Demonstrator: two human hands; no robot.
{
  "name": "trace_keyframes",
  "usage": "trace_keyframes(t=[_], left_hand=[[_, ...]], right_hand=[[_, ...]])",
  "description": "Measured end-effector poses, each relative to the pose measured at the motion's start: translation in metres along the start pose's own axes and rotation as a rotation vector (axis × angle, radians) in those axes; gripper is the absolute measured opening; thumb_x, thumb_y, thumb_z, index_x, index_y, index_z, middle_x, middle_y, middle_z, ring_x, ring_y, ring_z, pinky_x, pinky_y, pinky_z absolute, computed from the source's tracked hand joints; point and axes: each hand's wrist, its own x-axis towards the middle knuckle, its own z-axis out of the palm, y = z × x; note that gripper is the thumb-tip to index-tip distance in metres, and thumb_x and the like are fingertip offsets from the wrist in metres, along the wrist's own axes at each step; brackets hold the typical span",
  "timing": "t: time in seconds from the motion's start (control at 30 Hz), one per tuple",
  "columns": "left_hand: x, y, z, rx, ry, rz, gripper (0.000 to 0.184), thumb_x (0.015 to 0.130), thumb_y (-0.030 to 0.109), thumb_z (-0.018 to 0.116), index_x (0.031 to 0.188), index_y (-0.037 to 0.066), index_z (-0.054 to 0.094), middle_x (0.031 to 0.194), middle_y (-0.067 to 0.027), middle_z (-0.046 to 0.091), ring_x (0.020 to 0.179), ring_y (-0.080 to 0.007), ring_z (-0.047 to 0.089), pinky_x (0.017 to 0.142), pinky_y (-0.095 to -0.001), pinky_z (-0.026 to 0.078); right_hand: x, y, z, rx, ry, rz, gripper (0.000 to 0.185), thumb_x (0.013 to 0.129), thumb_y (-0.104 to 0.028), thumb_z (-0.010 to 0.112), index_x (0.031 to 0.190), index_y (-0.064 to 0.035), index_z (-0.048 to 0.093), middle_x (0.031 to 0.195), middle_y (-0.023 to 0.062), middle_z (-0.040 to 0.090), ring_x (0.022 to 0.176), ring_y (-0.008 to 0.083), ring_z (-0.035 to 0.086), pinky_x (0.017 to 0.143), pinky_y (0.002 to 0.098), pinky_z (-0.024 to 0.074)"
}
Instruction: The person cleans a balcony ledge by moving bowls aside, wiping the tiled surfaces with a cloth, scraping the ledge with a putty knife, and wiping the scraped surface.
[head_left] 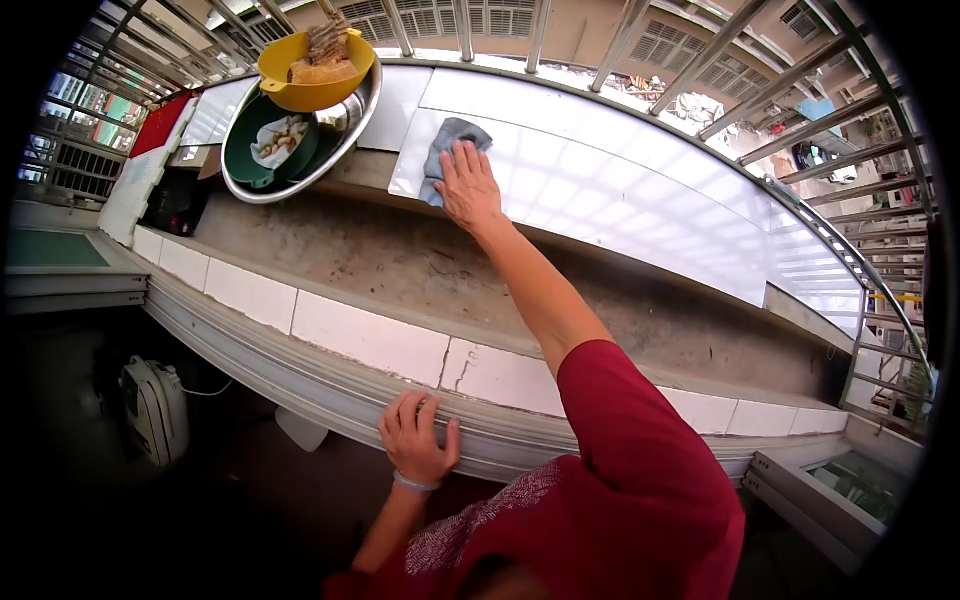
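My right hand [469, 187] presses a grey-blue cloth [445, 146] against a glossy white panel [590, 190], near the panel's left end. The cloth is bunched under the fingers and shows beyond their tips and along their left side. My right arm stretches forward across the ledge trough. Closer to my body, my left hand [416, 440] rests on the metal window track [350, 378], its fingers slightly apart and bent over the edge. It holds nothing, and a bracelet circles that wrist.
Left of the cloth, a steel basin [364, 112] holds a dark green colander [237, 150] and a yellow colander [310, 97] with brownish food. Metal bars [540, 35] fence the far side. White tiles [370, 335] line the near edge. A bare concrete trough [330, 240] lies between.
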Motion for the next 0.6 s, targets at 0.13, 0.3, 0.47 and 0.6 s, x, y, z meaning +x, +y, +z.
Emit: trace_keyframes(t=[0.13,0.3,0.47,0.6], left_hand=[[0.001,0.007,-0.001,0.017,0.018,0.031,0.032,0.072,0.021,0.062,0.099,0.004,0.058,0.108,-0.0118,0.053,0.105,-0.0323,0.046,0.091,-0.0448,0.033],[-0.003,0.012,-0.001,0.014,0.065,0.066,0.031,0.071,0.017,0.061,0.099,0.004,0.058,0.107,-0.0113,0.053,0.104,-0.0320,0.046,0.091,-0.0438,0.033],[-0.005,0.016,0.002,0.028,0.112,0.088,0.030,0.071,0.015,0.061,0.099,0.004,0.057,0.106,-0.0113,0.053,0.102,-0.0313,0.047,0.091,-0.0422,0.034],[-0.007,0.018,0.001,0.044,0.129,0.098,0.029,0.071,0.014,0.061,0.098,0.005,0.057,0.105,-0.0109,0.053,0.101,-0.0308,0.047,0.090,-0.0417,0.034]], right_hand=[[-0.067,0.066,-0.052,-0.078,0.027,0.120,0.053,0.086,-0.033,0.051,0.128,-0.0024,0.042,0.137,0.0198,0.035,0.129,0.0341,0.029,0.107,0.0466,0.0208],[-0.172,0.169,-0.142,-0.266,-0.041,0.255,0.051,0.089,-0.033,0.047,0.131,-0.0045,0.040,0.139,0.0203,0.032,0.130,0.0354,0.028,0.105,0.0484,0.0221],[-0.273,0.286,-0.220,-0.477,-0.095,0.537,0.051,0.091,-0.033,0.043,0.133,-0.0049,0.037,0.139,0.0211,0.032,0.129,0.0363,0.030,0.105,0.0474,0.0239],[-0.314,0.362,-0.261,-0.477,-0.114,0.838,0.051,0.090,-0.033,0.046,0.129,-0.0005,0.038,0.131,0.0276,0.037,0.122,0.0422,0.035,0.100,0.0505,0.0283]])
